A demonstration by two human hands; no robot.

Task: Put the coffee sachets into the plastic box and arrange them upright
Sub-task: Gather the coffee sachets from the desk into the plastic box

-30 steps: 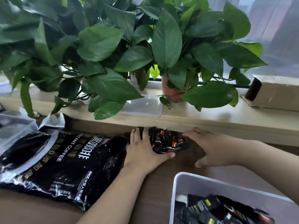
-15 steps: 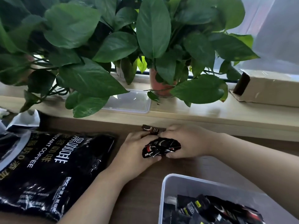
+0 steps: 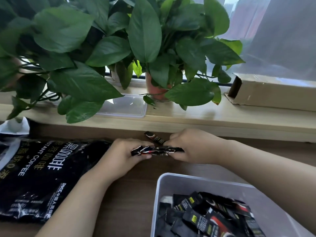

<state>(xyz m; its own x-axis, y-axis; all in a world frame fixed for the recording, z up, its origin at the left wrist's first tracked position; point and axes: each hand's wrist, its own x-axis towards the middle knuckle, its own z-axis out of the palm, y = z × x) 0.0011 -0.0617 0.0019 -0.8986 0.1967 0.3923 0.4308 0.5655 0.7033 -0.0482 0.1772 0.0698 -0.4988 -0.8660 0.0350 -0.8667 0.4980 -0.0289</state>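
A bundle of black coffee sachets [image 3: 156, 150] is held between both hands just above the brown table. My left hand [image 3: 126, 154] grips its left end and my right hand [image 3: 193, 147] grips its right end. One loose sachet [image 3: 153, 138] lies on the table just behind the bundle. The white plastic box [image 3: 172, 183] stands at the lower right, and several black sachets [image 3: 210, 218] lie jumbled inside it.
A large black instant coffee bag [image 3: 42, 171] lies flat at the left. On the wooden sill [image 3: 222, 120] behind stand leafy potted plants [image 3: 136, 40], a clear plastic lid [image 3: 124, 106] and a cardboard box [image 3: 273, 93]. Torn white packaging [image 3: 14, 125] sits at the far left.
Both hands went from lying flat beside the sachets on the table to gathering them into one bundle and lifting it between them. One sachet stayed behind on the table.
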